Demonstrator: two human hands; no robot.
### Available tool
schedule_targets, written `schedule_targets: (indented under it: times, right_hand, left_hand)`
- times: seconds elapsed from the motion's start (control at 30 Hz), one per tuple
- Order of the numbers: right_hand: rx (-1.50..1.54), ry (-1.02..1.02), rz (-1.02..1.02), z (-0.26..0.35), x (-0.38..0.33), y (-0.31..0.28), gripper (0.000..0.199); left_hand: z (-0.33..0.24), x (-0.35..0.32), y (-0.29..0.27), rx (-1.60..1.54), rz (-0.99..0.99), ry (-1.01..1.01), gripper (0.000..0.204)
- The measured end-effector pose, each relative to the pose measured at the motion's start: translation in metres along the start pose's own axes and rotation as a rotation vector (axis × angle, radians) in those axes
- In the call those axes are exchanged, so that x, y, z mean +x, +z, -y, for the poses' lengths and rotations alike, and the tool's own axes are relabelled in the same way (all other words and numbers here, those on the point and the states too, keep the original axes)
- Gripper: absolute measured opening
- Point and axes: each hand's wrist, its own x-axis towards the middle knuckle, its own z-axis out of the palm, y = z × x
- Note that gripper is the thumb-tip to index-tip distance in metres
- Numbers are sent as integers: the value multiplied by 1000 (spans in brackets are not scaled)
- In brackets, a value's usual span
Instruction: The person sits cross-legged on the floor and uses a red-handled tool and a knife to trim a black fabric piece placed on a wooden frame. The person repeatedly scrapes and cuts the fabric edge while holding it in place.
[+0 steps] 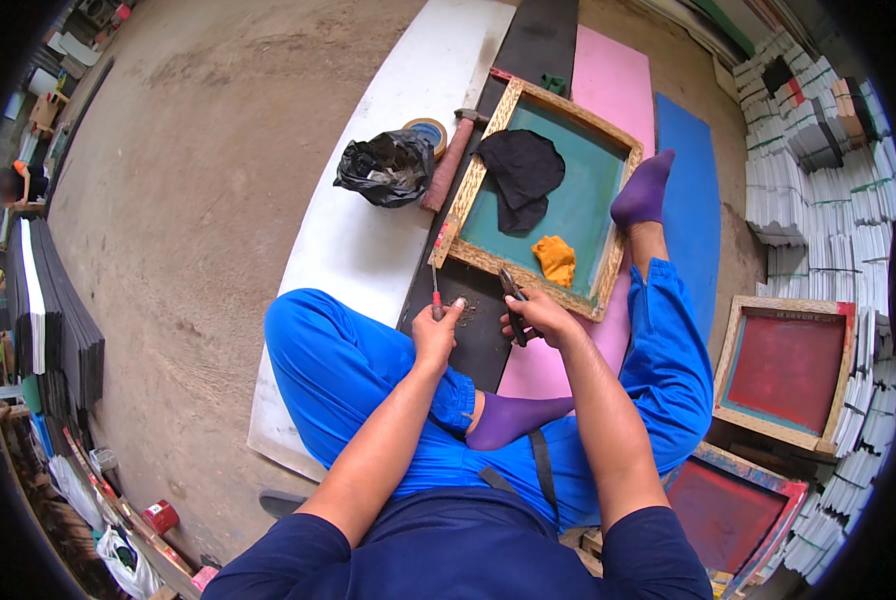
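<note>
Near the wooden frame's closest left corner, my left hand grips the red handle of a screwdriver, its shaft pointing away from me. My right hand is closed around dark-handled pliers, whose jaws are by the frame's near bar. The wooden frame holds a taut green mesh and lies tilted across coloured foam sheets. On the mesh rest a black cloth and a crumpled yellow cloth. Small debris is scattered on the black sheet between my hands.
A hammer with a wrapped handle lies left of the frame, beside a tape roll and a black plastic bag. Two more frames with red mesh stand at right, by tall stacks of white bundles. My crossed legs border the workspace.
</note>
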Motion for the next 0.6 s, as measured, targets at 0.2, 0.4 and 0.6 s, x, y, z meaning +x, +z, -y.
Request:
schedule_targets:
  times: [0.2,0.4,0.6]
  right_hand:
    - [-12,120,33,18,4,-11,37]
    - [-178,120,-9,38,0,-11,34]
    - [-397,-101,-358,6,11,19,44]
  left_hand:
    - [-1,-1,3,-27,19,7,34]
    - [-3,1,7,-48,30,-17,33]
    - [-9,2,12,-101,36,-44,31]
